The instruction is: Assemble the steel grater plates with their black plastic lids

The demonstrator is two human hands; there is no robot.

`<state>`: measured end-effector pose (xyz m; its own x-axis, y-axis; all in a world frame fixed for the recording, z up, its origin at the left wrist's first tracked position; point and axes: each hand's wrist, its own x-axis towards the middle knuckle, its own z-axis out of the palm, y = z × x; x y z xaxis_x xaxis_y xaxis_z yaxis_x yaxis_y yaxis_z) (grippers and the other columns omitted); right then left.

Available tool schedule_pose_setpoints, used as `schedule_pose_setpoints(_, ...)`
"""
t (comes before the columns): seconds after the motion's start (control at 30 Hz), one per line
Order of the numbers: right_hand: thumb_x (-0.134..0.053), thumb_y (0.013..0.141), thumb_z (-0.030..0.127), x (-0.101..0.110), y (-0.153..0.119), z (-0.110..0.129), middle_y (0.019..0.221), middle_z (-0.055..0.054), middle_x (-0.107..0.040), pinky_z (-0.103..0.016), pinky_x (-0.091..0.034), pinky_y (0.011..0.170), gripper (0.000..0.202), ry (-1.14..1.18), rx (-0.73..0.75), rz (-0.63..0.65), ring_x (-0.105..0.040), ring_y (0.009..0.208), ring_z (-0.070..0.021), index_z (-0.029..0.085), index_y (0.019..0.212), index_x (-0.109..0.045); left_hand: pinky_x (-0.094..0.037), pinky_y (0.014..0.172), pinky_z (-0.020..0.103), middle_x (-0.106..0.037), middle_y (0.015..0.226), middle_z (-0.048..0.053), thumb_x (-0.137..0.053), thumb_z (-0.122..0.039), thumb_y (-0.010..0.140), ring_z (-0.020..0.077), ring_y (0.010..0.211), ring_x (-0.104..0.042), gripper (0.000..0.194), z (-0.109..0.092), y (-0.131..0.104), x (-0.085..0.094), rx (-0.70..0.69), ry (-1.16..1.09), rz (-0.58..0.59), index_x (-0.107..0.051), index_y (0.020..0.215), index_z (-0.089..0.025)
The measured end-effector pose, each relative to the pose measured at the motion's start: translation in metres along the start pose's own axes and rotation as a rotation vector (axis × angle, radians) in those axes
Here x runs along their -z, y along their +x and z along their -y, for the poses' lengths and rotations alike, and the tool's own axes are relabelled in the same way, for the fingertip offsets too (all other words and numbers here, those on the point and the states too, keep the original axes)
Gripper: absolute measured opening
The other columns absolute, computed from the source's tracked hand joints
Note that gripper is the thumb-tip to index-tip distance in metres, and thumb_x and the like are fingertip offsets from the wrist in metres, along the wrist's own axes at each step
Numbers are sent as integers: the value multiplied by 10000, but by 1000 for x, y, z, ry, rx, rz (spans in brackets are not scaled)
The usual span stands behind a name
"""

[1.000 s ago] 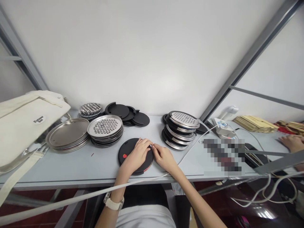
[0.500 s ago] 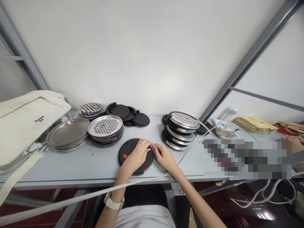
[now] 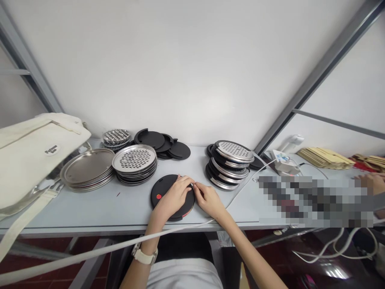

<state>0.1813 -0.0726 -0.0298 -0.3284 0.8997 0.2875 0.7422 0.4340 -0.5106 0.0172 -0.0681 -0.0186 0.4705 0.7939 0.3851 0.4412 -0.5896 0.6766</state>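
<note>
A black round disc (image 3: 159, 188) with an orange-red dot lies flat at the table's front, a red-gold strip showing at its lower right rim. My left hand (image 3: 179, 190) rests over its right part, fingers bent and pressed together at the upper right rim. Close beside that rim, my right hand (image 3: 207, 197) is closed in a pinch, its fingertips meeting the left fingertips. Whatever lies between the right fingertips is hidden. Left of the disc stands a stack of round metal grater plates (image 3: 134, 160); to the right is a pile of grater plates in black holders (image 3: 233, 152).
Plain metal discs (image 3: 90, 166) are stacked at left beside a cream bag (image 3: 39, 148). Black round holders (image 3: 179, 150) lie at the back. A white cable (image 3: 120, 243) crosses the table's front. Yellowish envelopes (image 3: 326, 157) and another person's hand (image 3: 371, 182) are at right.
The view has shifted very slightly. Both hands stay at the disc's upper right rim, with hardly any visible movement.
</note>
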Motion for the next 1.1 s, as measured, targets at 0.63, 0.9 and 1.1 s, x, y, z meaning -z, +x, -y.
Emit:
schedule_pose_setpoints(0.63, -355, 931, 262, 2, -2, -2, 547, 30, -466, -232, -269, 522, 272, 53, 24, 27, -398, 492, -118, 192, 711, -500, -161, 1158, 496, -518, 1298, 31, -323, -102, 910, 143, 1203, -480, 436, 4, -5, -4, 21, 87, -4, -382, 1307, -271)
schedule_pose_setpoints(0.9, -365, 912, 248, 2, -2, -1, 546, 39, -438, -228, -271, 517, 245, 94, 17, 20, -378, 493, -114, 193, 706, -484, -156, 1155, 522, -522, 1292, 45, -331, -129, 919, 165, 1240, -447, 423, 7, -4, -7, 37, 91, -15, -381, 1316, -265)
schedule_pose_setpoints(1.1, -387, 887, 235, 0, -1, -1, 546, 46, -416, -219, -264, 512, 218, 102, 9, 14, -361, 499, -110, 201, 677, -436, -153, 1157, 497, -474, 1293, 57, -340, -144, 921, 176, 1256, -421, 349, 9, -4, -7, 52, 123, -36, -486, 1217, -259)
